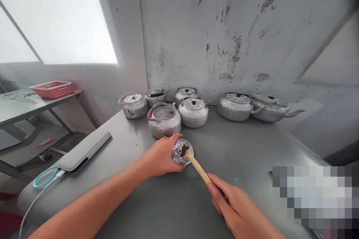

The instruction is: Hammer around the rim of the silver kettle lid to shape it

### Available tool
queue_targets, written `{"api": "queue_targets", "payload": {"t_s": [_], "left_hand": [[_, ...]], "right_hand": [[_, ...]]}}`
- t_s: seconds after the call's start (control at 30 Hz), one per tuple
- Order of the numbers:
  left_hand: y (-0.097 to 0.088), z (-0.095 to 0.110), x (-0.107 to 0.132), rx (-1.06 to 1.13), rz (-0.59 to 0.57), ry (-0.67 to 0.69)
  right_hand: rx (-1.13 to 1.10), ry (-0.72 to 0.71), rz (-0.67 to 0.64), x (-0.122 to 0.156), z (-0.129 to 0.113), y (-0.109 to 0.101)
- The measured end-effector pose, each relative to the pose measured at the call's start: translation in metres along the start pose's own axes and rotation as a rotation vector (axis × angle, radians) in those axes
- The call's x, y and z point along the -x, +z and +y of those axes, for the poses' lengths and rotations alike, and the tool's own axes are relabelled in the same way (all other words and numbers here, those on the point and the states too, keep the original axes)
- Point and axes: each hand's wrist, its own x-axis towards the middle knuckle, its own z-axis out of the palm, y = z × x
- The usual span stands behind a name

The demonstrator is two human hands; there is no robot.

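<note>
My left hand [166,156] grips a small round silver kettle lid [177,152] by its edge, above the grey table. The lid is tilted, and its surface looks dented. In my right hand [228,199] is a hammer [199,168], held by its light wooden handle. The dark hammer head lies over the lid and appears to touch it; part of the lid is hidden behind it. Just beyond my left hand stands a lidless silver kettle [165,129] with a red and green wrapped handle.
Several lidded silver kettles, such as one kettle [193,114], stand along the wall. A grey power bank [84,153] with a cable lies at left on the table [168,209]. Farther left, a pink basket [52,90] sits on another table. A blurred patch covers the lower right.
</note>
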Motion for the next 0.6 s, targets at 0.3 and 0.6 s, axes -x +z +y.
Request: {"api": "queue_targets", "payload": {"t_s": [0.3,0.6], "left_hand": [[-0.0021,0.0018,0.0021,0.017,-0.008,-0.022],[-0.0011,0.0005,0.0021,0.030,-0.008,-0.011]], "right_hand": [[0.050,0.001,0.013,-0.0019,-0.0002,-0.0011],[-0.016,0.043,0.049,-0.0044,-0.0018,-0.0080]]}}
